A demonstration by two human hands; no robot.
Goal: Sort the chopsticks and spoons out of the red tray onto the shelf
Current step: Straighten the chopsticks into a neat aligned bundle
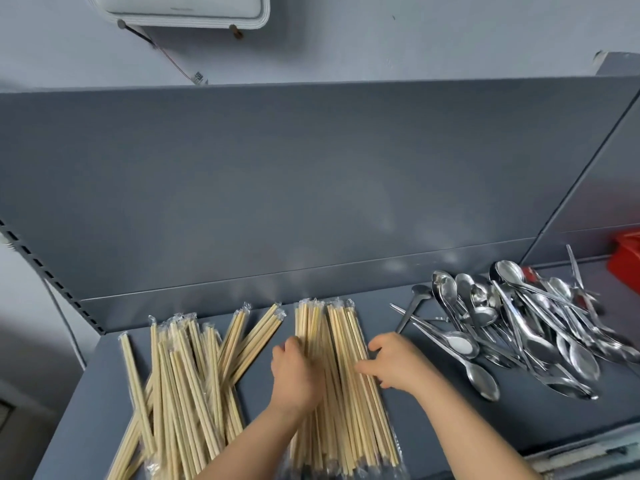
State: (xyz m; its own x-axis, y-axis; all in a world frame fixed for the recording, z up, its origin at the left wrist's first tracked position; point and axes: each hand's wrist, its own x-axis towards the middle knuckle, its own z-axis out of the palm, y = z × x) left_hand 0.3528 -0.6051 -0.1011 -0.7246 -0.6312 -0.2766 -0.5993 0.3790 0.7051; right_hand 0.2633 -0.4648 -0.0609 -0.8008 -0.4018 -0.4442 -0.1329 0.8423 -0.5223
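The shelf point(512, 424) is flat grey painted metal, closed at the back by an upright back panel point(311, 185) of the same grey and bounded at the left by a slotted post point(34, 261). Its front edge runs out of view below. The chopsticks lie on it in two lots, each pale wooden pair sealed in a clear, crinkled plastic sleeve. A loose pile point(187, 382) fans out at the left with several pairs splayed toward the middle, and a tidier centre bundle point(339, 358) lies straight, tips near the back panel. Only a thin wedge of bare shelf separates the two lots. The left hand point(294, 372) sits on the bundle's left side and the right hand point(394, 362) against its right edge. Both have their fingers bent and cupped inward against the sticks — whether either closes round any pair cannot be told. To the right, past a narrow bare gap, the spoons point(519, 327) form a tangled heap of shiny, long-handled steel, with bowls overlapping and handles pointing several ways. The broadest bare room lies in front of that heap, right of the right forearm. The red tray point(628, 258) — glossy plastic — shows only a corner at the far right edge, beyond the spoons.
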